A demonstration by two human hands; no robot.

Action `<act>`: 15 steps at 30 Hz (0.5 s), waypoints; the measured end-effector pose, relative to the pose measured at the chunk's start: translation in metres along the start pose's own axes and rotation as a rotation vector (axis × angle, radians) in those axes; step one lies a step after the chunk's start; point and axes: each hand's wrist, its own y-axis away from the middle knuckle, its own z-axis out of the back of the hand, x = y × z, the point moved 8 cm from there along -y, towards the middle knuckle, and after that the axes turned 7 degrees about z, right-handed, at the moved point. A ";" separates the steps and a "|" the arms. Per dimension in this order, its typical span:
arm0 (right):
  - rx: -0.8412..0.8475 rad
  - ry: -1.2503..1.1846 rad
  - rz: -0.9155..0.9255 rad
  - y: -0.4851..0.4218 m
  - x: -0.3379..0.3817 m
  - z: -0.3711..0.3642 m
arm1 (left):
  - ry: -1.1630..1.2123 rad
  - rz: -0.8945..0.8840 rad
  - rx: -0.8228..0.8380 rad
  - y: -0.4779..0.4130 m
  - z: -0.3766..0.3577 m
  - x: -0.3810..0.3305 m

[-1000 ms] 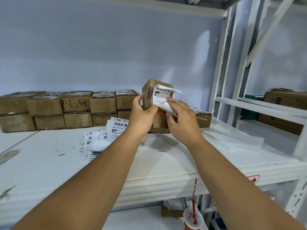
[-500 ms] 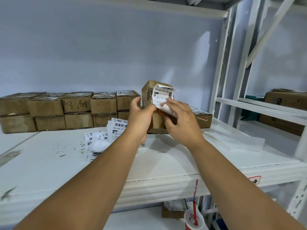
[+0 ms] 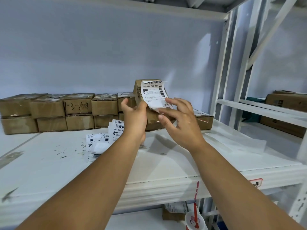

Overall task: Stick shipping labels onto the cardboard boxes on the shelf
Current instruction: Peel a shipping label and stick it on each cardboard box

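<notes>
Gripping a small brown cardboard box (image 3: 153,119) from its left side, the left hand (image 3: 134,118) holds it tipped on end over the white metal shelf (image 3: 49,163). The right hand (image 3: 181,123), fingers spread, touches the lower edge of the white barcoded shipping label (image 3: 153,95) on the box's face; the label's top corner curls free. Loose white printed labels (image 3: 99,143) lie beside the left wrist, with stacked brown cardboard boxes (image 3: 78,112) behind.

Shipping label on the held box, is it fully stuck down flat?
No, the top of the shipping label curls free of the cardboard box, which the left hand holds.
</notes>
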 end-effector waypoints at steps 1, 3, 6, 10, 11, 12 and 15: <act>0.000 -0.013 -0.005 0.000 0.000 -0.001 | 0.010 0.013 0.006 0.000 0.000 0.001; 0.001 -0.050 -0.023 0.000 -0.001 -0.001 | 0.041 0.030 0.025 0.000 -0.001 0.002; -0.001 -0.112 -0.063 0.001 -0.002 0.000 | 0.090 0.037 0.056 0.002 -0.005 0.001; -0.015 -0.132 -0.050 0.000 0.000 0.002 | 0.086 0.033 0.099 0.004 -0.009 0.002; -0.025 -0.144 -0.050 0.000 0.000 0.002 | 0.083 0.024 0.111 0.004 -0.010 0.002; -0.039 -0.171 -0.060 0.001 -0.002 0.003 | 0.085 0.014 0.122 0.006 -0.010 0.001; -0.150 -0.306 -0.153 0.000 -0.007 0.011 | 0.133 0.019 0.144 0.008 -0.011 -0.001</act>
